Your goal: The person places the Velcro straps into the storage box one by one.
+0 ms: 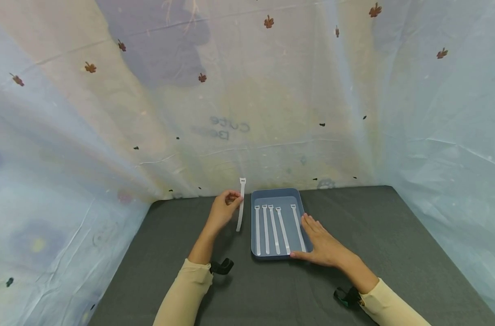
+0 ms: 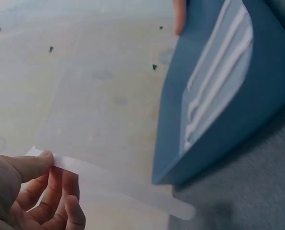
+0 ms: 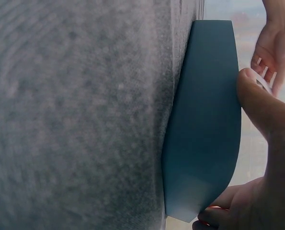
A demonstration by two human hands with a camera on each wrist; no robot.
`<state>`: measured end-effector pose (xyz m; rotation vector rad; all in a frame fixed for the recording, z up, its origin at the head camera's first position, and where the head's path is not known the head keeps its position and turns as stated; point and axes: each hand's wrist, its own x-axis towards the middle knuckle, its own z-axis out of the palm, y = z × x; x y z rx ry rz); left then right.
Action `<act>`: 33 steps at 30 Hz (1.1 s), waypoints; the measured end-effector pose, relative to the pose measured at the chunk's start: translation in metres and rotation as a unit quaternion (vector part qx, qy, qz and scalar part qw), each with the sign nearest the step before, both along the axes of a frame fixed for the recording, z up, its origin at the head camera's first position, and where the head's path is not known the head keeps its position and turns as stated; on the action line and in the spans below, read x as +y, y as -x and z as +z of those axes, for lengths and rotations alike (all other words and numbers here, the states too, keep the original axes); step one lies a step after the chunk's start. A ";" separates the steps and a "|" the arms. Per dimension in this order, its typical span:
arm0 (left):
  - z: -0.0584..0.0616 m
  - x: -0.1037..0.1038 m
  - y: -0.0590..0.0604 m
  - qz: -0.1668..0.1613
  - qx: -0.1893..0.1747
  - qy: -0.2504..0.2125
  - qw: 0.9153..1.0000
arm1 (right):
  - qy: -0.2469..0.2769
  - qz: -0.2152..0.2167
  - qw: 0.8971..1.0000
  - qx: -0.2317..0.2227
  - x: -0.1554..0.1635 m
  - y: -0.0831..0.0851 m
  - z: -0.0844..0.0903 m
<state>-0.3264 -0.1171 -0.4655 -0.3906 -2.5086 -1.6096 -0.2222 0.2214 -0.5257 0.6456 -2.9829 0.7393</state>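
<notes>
My left hand [image 1: 224, 209] pinches a white cable tie [image 1: 241, 199] between thumb and fingers, left of the tray. The strap hangs with its slotted head up and its tail down; in the left wrist view the tie [image 2: 118, 184] stretches out from the thumb. Beside it sits a blue-grey tray [image 1: 276, 194], where several more white cable ties [image 1: 270, 228] lie roughly side by side, heads at the far end. At the tray's near right corner rests my right hand [image 1: 322, 244], fingers straight along the right rim and thumb on the front rim.
A dark grey cloth [image 1: 247, 294] covers the table under the tray. Behind and at both sides hangs a pale patterned sheet [image 1: 272, 113], meeting the table's back edge. Black straps [image 1: 221, 266] are on both wrists.
</notes>
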 end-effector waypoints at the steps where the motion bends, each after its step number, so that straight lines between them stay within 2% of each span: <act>1: 0.004 0.002 -0.001 -0.001 0.006 -0.003 1.000 | 0.001 0.000 1.000 0.000 0.000 0.000 0.000; 7: 0.020 0.017 -0.011 -0.011 0.017 -0.018 1.000 | 0.003 0.001 1.000 -0.003 0.000 -0.001 0.000; 13: 0.029 0.031 -0.015 -0.027 0.018 -0.020 0.999 | 0.004 0.000 1.000 -0.003 0.001 -0.001 0.001; 24: 0.032 0.056 -0.015 -0.079 0.018 -0.025 0.996 | 0.001 0.001 1.000 -0.008 0.001 0.002 -0.001; 33: 0.030 0.075 -0.015 -0.104 -0.010 -0.041 0.994 | 0.004 -0.004 1.000 -0.013 0.002 0.002 -0.002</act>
